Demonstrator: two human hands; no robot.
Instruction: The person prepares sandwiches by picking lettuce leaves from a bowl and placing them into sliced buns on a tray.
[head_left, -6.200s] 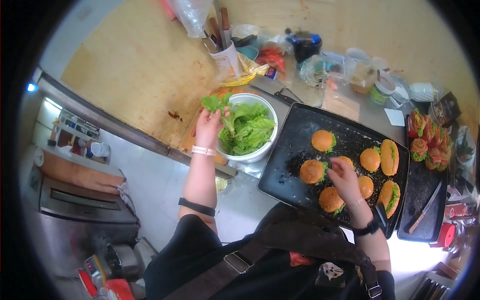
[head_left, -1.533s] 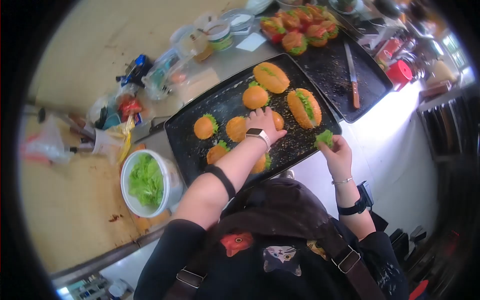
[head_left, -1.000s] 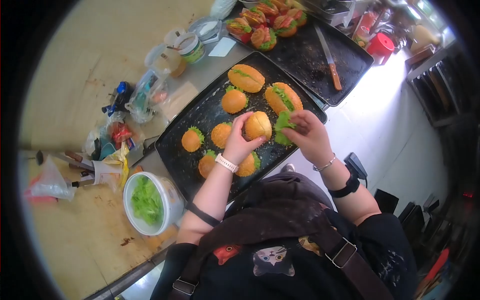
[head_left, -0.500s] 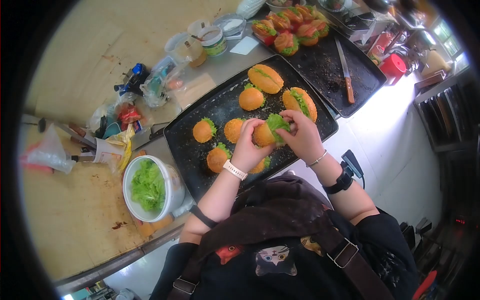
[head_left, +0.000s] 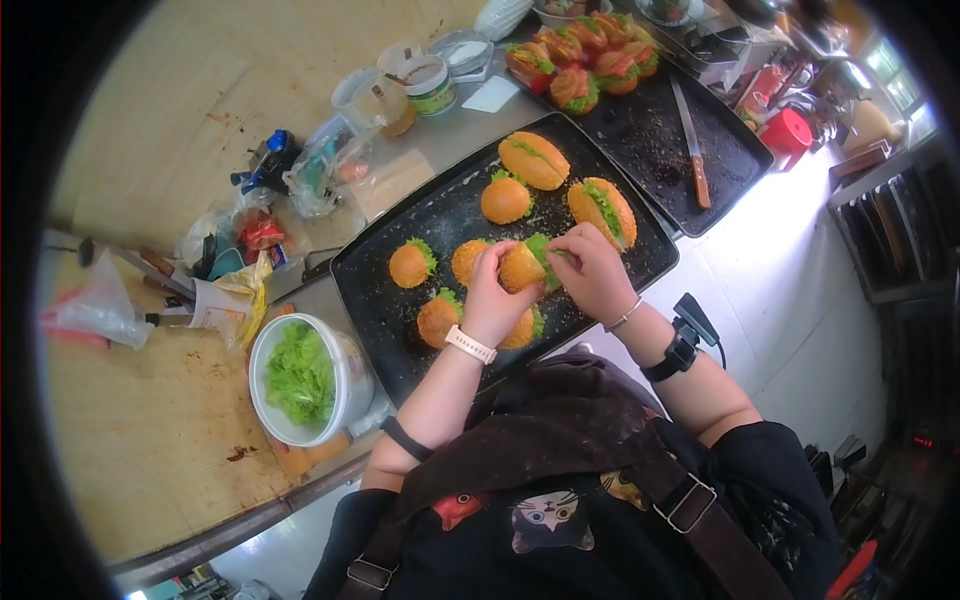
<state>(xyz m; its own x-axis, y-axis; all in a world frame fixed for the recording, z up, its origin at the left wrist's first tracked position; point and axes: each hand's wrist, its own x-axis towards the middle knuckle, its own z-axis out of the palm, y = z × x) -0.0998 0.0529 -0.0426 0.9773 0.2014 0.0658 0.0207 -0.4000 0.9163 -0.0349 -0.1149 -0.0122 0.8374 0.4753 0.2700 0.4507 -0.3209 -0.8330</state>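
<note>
Over the black tray [head_left: 385, 345], my left hand [head_left: 492, 300] is wrapped round a small seeded bun [head_left: 521, 267]. Green lettuce [head_left: 541, 250] sticks out of the bun's right side. My right hand [head_left: 590, 268] has its thumb and fingers pinched at the lettuce edge. Around them on the tray lie several lettuce-filled round buns, one of them [head_left: 408, 266] at the left, and two longer buns [head_left: 534, 160] [head_left: 602, 214] at the back and right.
A white tub of lettuce [head_left: 357, 372] stands left of the tray. A second dark tray [head_left: 640, 150] holds filled croissants [head_left: 575, 88] and a knife [head_left: 697, 165]. Plastic containers [head_left: 430, 84], bags [head_left: 320, 180] and a blue-black object [head_left: 268, 160] lie behind.
My right hand has shifted slightly left and down, and less lettuce shows above the bun. My left hand and the bun have moved slightly left.
</note>
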